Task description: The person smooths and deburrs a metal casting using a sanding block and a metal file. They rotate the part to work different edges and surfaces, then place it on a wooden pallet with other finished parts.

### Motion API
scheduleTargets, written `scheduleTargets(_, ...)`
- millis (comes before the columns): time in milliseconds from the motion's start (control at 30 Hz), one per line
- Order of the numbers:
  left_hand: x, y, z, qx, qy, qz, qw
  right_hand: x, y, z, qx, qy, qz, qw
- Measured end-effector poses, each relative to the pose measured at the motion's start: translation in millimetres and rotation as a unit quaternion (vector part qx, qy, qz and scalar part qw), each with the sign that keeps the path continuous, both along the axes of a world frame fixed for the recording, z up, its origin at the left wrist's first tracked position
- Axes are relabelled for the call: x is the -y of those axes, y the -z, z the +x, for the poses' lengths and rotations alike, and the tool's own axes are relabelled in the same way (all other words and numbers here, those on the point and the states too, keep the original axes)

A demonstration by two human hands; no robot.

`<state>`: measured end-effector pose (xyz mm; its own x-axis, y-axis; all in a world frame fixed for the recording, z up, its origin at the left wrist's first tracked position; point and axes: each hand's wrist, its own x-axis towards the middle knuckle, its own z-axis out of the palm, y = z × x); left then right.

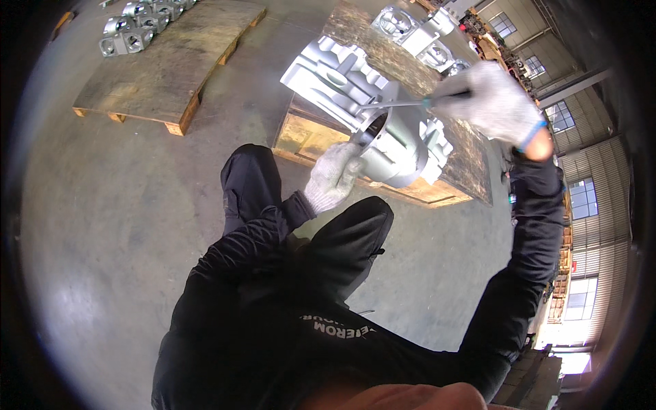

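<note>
A large silver metal casting [393,150] with a round bore and ribbed flanges rests on a wooden pallet block [307,137] before me. My left hand [335,174], in a pale knit glove, is closed on the casting's near left edge, beside the dark opening. Over the casting's right side is my right hand [488,102], gloved too and slightly blurred. It grips a hand tool with a thin straight metal shaft [396,104], which points left across the casting above the opening. The glove hides most of the tool's handle, so its exact kind is unclear.
More silver castings [417,37] stand at the block's far end. At the far left a low wooden pallet [164,75] bears several similar castings [133,34]. Concrete floor [123,205] surrounds my bent knees. Along the right runs a wall with windows [583,198].
</note>
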<state>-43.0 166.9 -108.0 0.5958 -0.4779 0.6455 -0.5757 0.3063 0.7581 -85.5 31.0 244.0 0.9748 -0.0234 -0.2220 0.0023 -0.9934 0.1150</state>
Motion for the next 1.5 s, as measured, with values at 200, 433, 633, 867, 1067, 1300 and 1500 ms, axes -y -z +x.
scheduleTargets(200, 4.7, 0.0, 0.6, 0.001, -0.035, -0.005, 0.999, -5.8, 8.0, -6.0, 0.012, -0.028, 0.0, 1.0)
scheduleTargets(433, 2.9, -1.7, -5.1, -0.038, -0.013, -0.017, 0.999, -25.1, -10.6, -13.2, 0.027, -0.021, -0.034, 0.999)
scheduleTargets(633, 3.1, -9.2, -4.0, -0.091, 0.021, -0.007, 0.996, -29.4, 11.4, -20.0, 0.022, -0.044, -0.043, 0.998)
scheduleTargets(867, 8.6, 0.8, -13.9, -0.139, 0.014, -0.026, 0.99, -12.7, 12.6, -39.1, 0.033, -0.08, 0.063, 0.994)
scheduleTargets(1067, 13.7, 11.1, -7.0, -0.103, 0.014, -0.046, 0.993, 33.7, 10.5, -33.2, 0.049, -0.398, -0.023, 0.916)
scheduleTargets(1300, 12.4, 7.6, -8.0, -0.109, 0.018, -0.056, 0.992, 31.4, 17.6, -32.4, 0.051, -0.219, 0.034, 0.974)
scheduleTargets(1500, 9.0, 1.3, -11.6, -0.114, -0.004, -0.05, 0.992, 8.4, 6.8, -35.8, -0.031, -0.055, 0.055, 0.996)
